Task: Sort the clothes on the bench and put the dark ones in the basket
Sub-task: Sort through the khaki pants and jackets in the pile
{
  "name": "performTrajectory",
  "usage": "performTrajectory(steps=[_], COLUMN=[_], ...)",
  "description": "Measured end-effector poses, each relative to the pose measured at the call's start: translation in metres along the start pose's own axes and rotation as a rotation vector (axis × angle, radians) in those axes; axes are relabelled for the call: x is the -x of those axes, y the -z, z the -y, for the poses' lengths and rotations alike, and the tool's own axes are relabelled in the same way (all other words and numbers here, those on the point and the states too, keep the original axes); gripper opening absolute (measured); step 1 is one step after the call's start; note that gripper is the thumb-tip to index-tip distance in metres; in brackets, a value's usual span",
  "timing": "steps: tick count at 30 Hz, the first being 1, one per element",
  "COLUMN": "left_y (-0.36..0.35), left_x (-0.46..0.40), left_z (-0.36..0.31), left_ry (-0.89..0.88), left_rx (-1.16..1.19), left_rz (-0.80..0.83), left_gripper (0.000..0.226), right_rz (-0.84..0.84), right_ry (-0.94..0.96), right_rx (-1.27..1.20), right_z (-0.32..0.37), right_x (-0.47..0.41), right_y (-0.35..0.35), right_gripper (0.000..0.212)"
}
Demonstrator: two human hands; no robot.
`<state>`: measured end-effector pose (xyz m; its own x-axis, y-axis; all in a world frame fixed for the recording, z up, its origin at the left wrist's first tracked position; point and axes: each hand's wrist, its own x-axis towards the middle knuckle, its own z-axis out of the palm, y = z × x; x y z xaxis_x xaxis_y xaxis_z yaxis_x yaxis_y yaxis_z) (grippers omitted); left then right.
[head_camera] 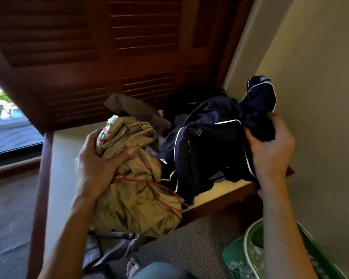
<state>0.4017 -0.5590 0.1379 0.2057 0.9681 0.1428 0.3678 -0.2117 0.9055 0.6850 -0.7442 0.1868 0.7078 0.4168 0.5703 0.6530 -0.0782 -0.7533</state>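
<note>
A crumpled tan garment with red piping [137,190] lies at the bench's front left, and my left hand [98,162] grips its upper folds. To its right a dark navy garment with white piping [208,146] is bunched up, part of it raised against the wall. My right hand [270,150] is closed on that navy cloth at its right side. The wooden bench [220,200] with a cream top carries the pile. The green plastic basket [248,252] stands on the floor at the lower right, below my right forearm.
More clothes lie behind: a brown piece [133,109] and a black one [187,99] by the louvred wooden doors. A grey cloth [107,248] hangs to the carpet under the tan garment. A cream wall runs along the right. My bare foot [132,266] is on the carpet.
</note>
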Motion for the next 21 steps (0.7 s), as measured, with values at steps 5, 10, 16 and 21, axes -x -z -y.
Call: performTrajectory(steps=[5, 10, 16, 21], left_y=[-0.087, -0.183, -0.302, -0.389], left_x=[0.056, 0.111, 0.178, 0.219], left_z=[-0.049, -0.097, -0.134, -0.131], left_ry=[-0.046, -0.134, -0.257, -0.306], left_rx=[0.054, 0.082, 0.121, 0.069], left_rz=[0.151, 0.363, 0.642, 0.924], left_gripper=[0.085, 0.086, 0.088, 0.088], right_rz=[-0.184, -0.345, -0.49, -0.57], right_ry=[-0.016, -0.064, -0.234, -0.412], right_rx=[0.091, 0.159, 0.226, 0.316], right_z=[-0.034, -0.069, -0.125, -0.172], right_x=[-0.004, 0.014, 0.068, 0.111], right_y=[0.109, 0.218, 0.305, 0.327], right_gripper=[0.039, 0.037, 0.038, 0.038])
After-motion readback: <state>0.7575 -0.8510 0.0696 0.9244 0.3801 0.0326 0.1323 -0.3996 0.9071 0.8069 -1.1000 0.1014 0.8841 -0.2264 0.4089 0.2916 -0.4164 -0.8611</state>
